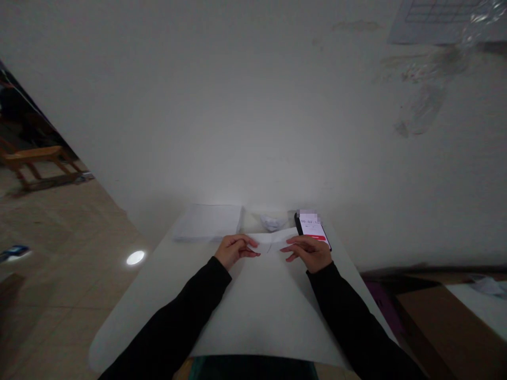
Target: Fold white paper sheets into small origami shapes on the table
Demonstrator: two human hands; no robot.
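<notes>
A white sheet of paper (pixel 273 238), with a crease or slit near its middle, is held up between my two hands over the white table (pixel 253 311). My left hand (pixel 236 250) pinches its left part between thumb and fingers. On the other side my right hand (pixel 309 250) grips the right part in the same way, close to a phone (pixel 312 224) with a lit timer screen. Just behind the sheet lies a crumpled piece of white paper (pixel 272 222). The fingertips partly blend with the pale sheet in the dim light.
A stack of white paper (pixel 209 220) lies at the table's back left, against the wall (pixel 237 105). Right of the table stands a brown cardboard box (pixel 443 327). A wooden chair (pixel 35 155) is on the tiled floor at far left.
</notes>
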